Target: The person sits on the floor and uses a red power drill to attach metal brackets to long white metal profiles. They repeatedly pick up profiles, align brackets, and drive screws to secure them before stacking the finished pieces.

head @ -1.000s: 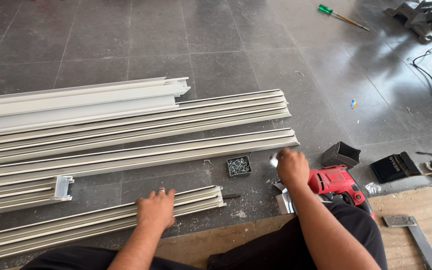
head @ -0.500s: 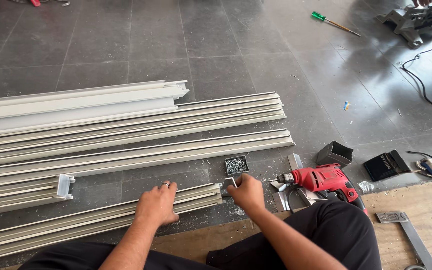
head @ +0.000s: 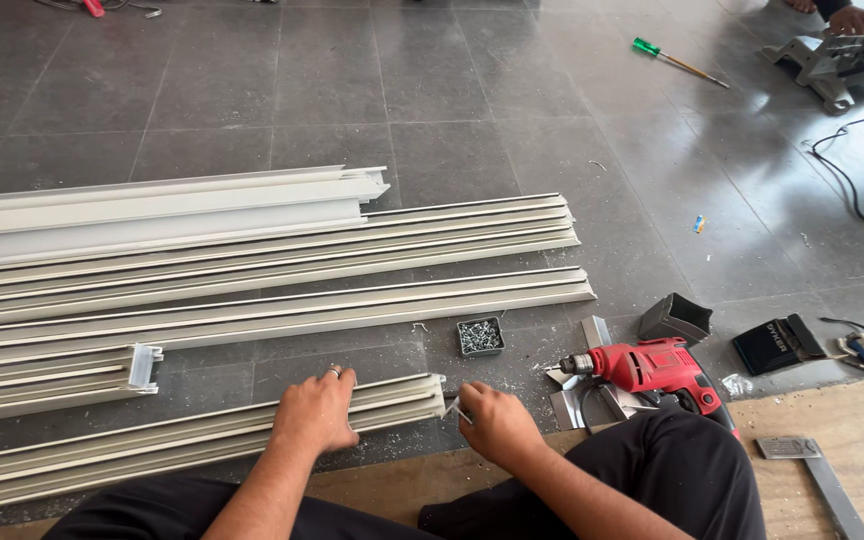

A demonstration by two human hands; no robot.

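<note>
Left hand [head: 317, 410]: you press flat on the aluminium profile [head: 202, 435], near its end.
Right hand [head: 492, 420]: you pinch a small screw [head: 455, 408] at that end.
Profile: probably light, stiff, slippery; hold near the end.

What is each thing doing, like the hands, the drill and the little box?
left hand: flat, pressing on the nearest rail
right hand: closed, pinching a small screw at the rail's end
nearest rail: lying on the floor
red drill: lying on its side, unheld
screw box: open, holding screws
green screwdriver: lying untouched
</note>
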